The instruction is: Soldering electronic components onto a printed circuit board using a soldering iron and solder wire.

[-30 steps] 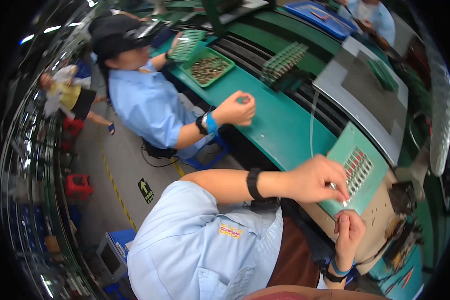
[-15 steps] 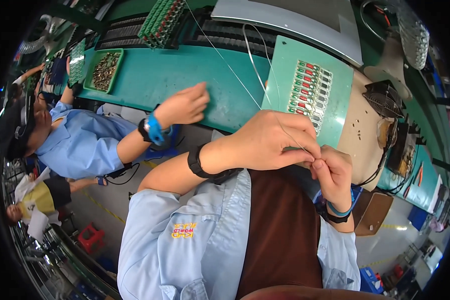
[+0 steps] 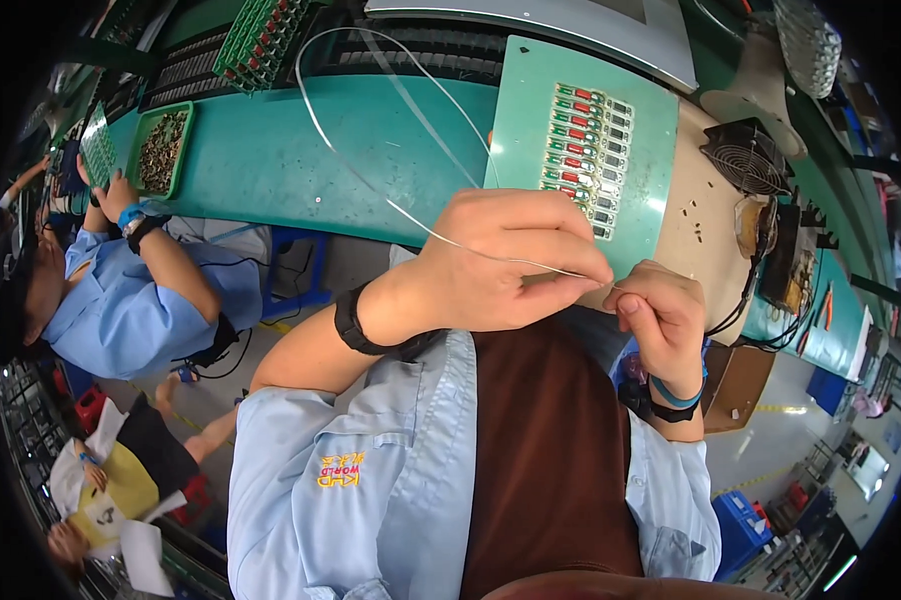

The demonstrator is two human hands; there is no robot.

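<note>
A thin silvery solder wire loops up over the bench and back down to my hands. My left hand is closed, pinching the wire between thumb and fingertips. Just right of it, my right hand is curled shut with the wire's end part between thumb and forefinger. A small gap separates the two hands, and a short piece of wire spans it. Beyond my hands lies a light green plate bearing a column of small circuit boards with red and green parts. My left hand overlaps its near edge.
A green tray of small metal parts stands at the bench's left, where a co-worker holds a green board. More boards stand in a rack behind. Right of the plate are a tan board, a fan and a funnel-shaped duct.
My hands have drawn slightly apart, showing wire between them, and the wire loop has swung left. The co-worker's hand has pulled back left to a green board. The view has shifted somewhat.
</note>
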